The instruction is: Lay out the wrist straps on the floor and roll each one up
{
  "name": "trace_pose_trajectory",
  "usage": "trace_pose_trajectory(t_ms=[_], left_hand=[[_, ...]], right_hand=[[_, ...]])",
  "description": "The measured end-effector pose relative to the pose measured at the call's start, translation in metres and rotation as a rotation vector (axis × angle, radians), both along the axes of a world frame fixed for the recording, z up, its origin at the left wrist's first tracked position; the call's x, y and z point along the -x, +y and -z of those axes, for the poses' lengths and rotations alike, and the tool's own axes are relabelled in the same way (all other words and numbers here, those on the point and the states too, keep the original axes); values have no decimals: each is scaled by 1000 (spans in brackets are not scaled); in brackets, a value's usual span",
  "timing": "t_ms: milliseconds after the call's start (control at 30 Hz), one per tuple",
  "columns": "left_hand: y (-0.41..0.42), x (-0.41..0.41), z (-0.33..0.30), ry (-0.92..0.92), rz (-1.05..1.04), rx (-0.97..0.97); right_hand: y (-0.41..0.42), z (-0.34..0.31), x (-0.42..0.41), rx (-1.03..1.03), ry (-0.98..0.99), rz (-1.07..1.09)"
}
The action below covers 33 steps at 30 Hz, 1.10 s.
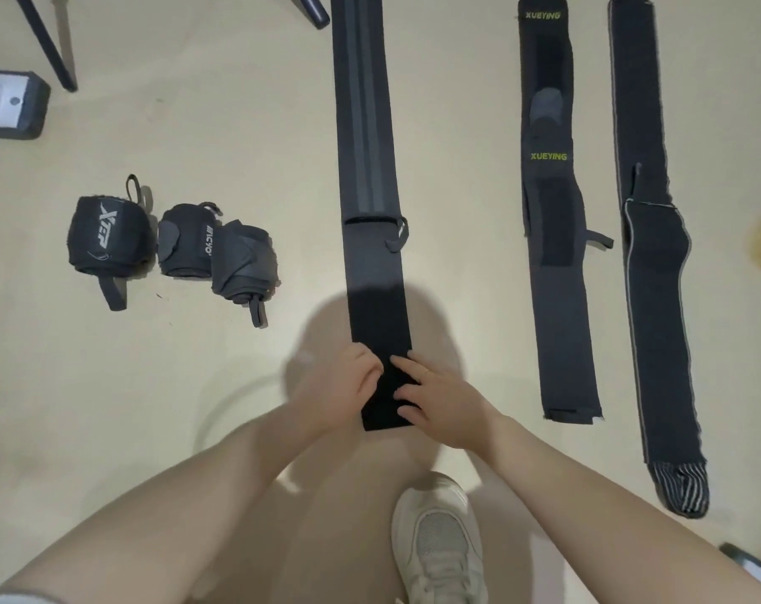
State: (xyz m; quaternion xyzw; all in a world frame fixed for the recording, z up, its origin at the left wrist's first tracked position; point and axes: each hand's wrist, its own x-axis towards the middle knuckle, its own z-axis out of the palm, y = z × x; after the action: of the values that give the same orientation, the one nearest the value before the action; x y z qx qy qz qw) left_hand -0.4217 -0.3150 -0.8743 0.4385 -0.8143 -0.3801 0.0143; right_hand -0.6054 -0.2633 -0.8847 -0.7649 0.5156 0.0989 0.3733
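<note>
Six wrist straps lie on the pale beige floor: three flat and three rolled. Longest of the flat ones, a dark grey elastic strap with two lighter stripes runs straight away from the person, its near black end under both hands. Left hand holds that strap's left edge, fingers curled onto the fabric; right hand presses on it from the right side with fingers spread and fairly straight. Whether the end has begun to curl over cannot be told.

To the right lie two more flat straps, side by side and apart: a black strap printed twice with yellow-green lettering, and a dark grey strap with a pale edge and striped near end.

To the left stand three rolled bundles in a row: a black roll with white lettering, a smaller black roll touching a grey roll.

One white mesh sneaker shows below the hands.
</note>
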Motion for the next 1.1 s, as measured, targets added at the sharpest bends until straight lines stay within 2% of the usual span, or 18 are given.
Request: trace_pose_trajectory(t_ms=[67,100,200,333,400,567,733,900,1000,1100], left_hand=[[15,-6,4,-41,1,-182],[19,-7,6,-61,9,-209],[29,-8,7,-170,50,-174],[43,-8,9,-241,114,-162],[53,-10,12,-295,144,-135],[77,-2,16,-235,-23,-33],[86,3,17,-270,6,55],[83,5,19,-326,7,86],[81,6,13,-309,-17,-9],[81,8,18,-289,-23,13]], right_hand=[[5,0,0,-50,-37,17],[8,0,0,-68,-33,15],[18,-1,-2,-99,52,-14],[31,-2,-12,173,144,-36],[37,1,-18,224,158,1],[40,3,-21,223,183,-14],[41,0,-16,232,254,-166],[37,-4,-15,408,254,-225],[35,5,-15,334,218,-164],[26,-1,-12,222,164,-10]])
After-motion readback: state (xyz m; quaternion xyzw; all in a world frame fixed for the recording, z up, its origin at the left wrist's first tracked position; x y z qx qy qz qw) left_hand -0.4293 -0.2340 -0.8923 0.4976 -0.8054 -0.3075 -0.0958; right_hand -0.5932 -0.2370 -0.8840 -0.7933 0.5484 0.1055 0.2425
